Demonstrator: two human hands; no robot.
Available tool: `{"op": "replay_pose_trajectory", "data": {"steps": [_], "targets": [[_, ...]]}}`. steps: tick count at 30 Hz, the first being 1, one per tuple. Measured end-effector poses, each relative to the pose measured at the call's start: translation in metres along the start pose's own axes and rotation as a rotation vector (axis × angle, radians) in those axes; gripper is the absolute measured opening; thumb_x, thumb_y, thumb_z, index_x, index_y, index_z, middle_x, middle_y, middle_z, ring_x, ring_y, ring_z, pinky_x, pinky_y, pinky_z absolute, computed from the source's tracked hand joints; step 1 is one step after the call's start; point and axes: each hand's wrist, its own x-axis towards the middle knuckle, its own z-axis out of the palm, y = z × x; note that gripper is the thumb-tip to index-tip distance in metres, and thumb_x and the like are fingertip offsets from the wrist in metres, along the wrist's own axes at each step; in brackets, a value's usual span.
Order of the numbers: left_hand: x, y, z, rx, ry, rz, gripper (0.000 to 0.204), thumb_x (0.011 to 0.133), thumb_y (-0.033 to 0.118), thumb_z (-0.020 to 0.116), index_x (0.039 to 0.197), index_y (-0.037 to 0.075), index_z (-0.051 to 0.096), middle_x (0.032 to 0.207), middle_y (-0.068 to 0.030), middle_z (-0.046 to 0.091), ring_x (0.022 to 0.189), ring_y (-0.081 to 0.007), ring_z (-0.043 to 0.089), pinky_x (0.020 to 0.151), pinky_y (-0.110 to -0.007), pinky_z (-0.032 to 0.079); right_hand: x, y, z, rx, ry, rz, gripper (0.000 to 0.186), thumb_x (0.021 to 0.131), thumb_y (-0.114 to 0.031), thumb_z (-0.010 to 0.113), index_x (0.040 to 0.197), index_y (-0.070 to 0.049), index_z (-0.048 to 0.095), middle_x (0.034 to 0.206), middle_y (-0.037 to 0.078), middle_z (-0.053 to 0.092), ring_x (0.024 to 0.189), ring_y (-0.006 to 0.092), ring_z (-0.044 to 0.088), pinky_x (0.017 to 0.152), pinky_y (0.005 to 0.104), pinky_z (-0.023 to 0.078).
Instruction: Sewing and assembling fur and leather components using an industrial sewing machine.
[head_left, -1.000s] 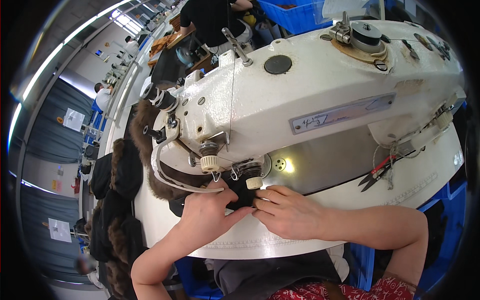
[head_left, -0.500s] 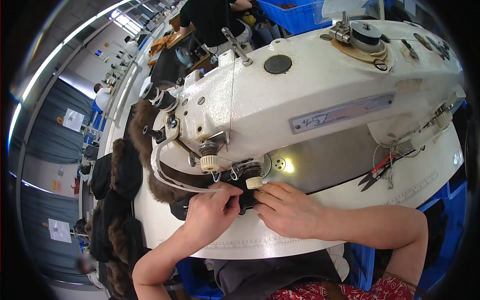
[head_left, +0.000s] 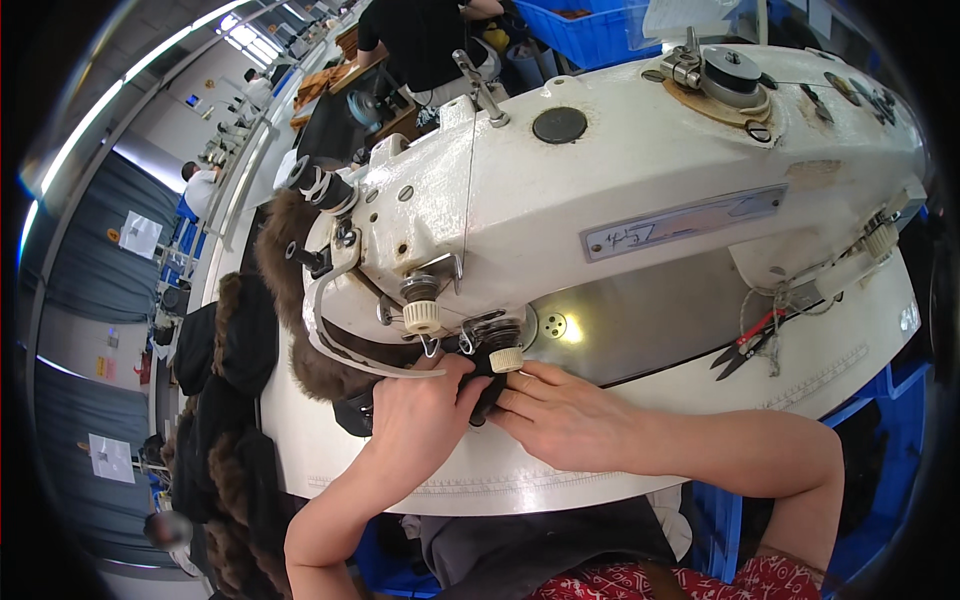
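Black fabric trimmed with brown fur (head_left: 325,370) lies under the head of a white sewing machine (head_left: 540,190). My left hand (head_left: 420,410) pinches the black fabric (head_left: 352,414) close to the needle area, its thumb and fingers closed on it. From the right, my right hand (head_left: 555,415) grips the same fabric with its fingertips, just below the cream tension knob (head_left: 507,359). The two hands nearly meet. The machine's head hides the needle and presser foot, and my fingers cover most of the fabric there.
Red-handled thread snips (head_left: 750,343) hang by a cord at the machine's right. Several black, fur-trimmed pieces (head_left: 235,400) are piled left of the white table (head_left: 480,490). Blue bins (head_left: 880,430) stand below the table at right. Beyond the machine a person in black (head_left: 420,45) works.
My left hand has turned slightly, its thumb now further down along the fabric. My right hand has shifted a little left. More black fabric shows between them.
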Motion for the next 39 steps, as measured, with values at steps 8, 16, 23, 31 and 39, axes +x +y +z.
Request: {"op": "replay_pose_trajectory", "data": {"steps": [8,16,23,31,39], "targets": [[-0.001,-0.003,-0.008,-0.056,-0.068,0.056,0.013,0.087,0.004,0.062,0.098,-0.001,0.066,0.077,-0.0157,0.063,0.068,-0.0352,0.064,0.059,-0.043,0.051,-0.002,0.0,-0.001,-0.014,0.042,0.02,0.023,0.079,-0.011,0.063,0.098,0.001,0.067,0.107,0.015,0.064,0.11,0.0308,0.058,0.102,0.043,0.044],[0.001,-0.005,-0.019,-0.329,-0.102,-0.042,0.022,0.089,0.008,0.064,0.108,-0.004,0.066,0.091,-0.0216,0.068,0.079,-0.0354,0.067,0.065,-0.04,0.053,0.001,-0.001,-0.001,-0.004,0.002,0.02,0.024,0.079,-0.011,0.063,0.101,-0.001,0.066,0.107,0.014,0.064,0.112,0.0287,0.057,0.103,0.0408,0.041],[0.002,-0.002,-0.001,-0.142,-0.126,-0.188,0.034,0.081,0.021,0.077,0.105,-0.001,0.066,0.085,-0.0162,0.068,0.066,-0.0314,0.063,0.06,-0.039,0.05,0.004,0.004,0.012,0.036,0.064,-0.051,0.028,0.081,-0.014,0.057,0.104,-0.001,0.067,0.115,0.012,0.063,0.119,0.0275,0.055,0.11,0.0405,0.035],[-0.001,0.001,0.002,0.045,-0.066,-0.088,0.028,0.083,0.019,0.072,0.101,0.001,0.062,0.083,-0.0148,0.066,0.067,-0.0353,0.065,0.059,-0.045,0.05,0.003,0.006,0.015,0.025,0.042,-0.074,0.024,0.078,-0.013,0.059,0.097,0.001,0.067,0.112,0.015,0.064,0.116,0.0294,0.056,0.106,0.0393,0.039],[0.001,-0.002,0.009,-0.007,0.113,-0.006,0.015,0.085,0.017,0.071,0.084,0.004,0.067,0.075,-0.0128,0.063,0.06,-0.0328,0.063,0.053,-0.041,0.05,0.002,0.007,0.012,-0.02,0.096,-0.025,0.019,0.077,-0.01,0.059,0.09,0.002,0.066,0.107,0.018,0.065,0.111,0.031,0.058,0.102,0.0396,0.042]]}}
